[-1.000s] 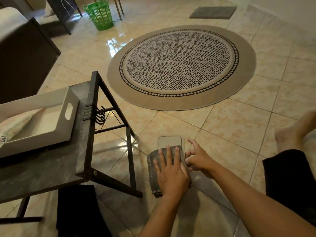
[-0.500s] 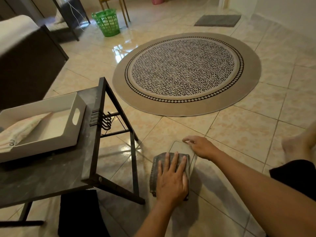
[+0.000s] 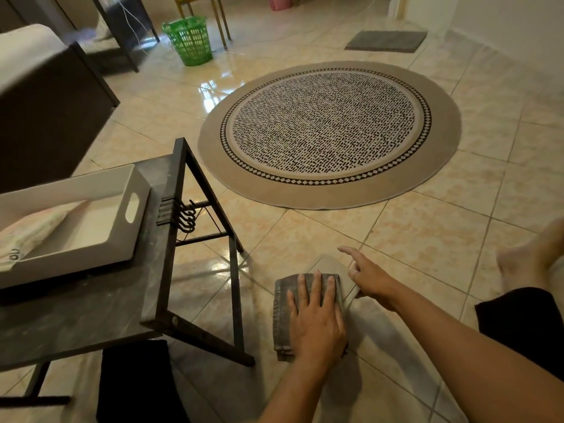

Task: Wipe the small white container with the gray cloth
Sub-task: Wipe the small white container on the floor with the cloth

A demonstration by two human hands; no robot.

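While the left hand (image 3: 317,319) presses flat, fingers spread, on the gray cloth (image 3: 282,315), that cloth covers the near part of the small white container (image 3: 331,265); just right of the cloth, the right hand (image 3: 370,277), fingers loosely splayed, steadies the container's edge. Wiping looks underway, the far part unwiped.

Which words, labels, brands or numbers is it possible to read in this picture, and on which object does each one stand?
Dark marks on the patterned cloth in the white tray: partly cut off at the picture's edge, not readable.
Gray cloth, small white container, green basket, round rug: no text visible.
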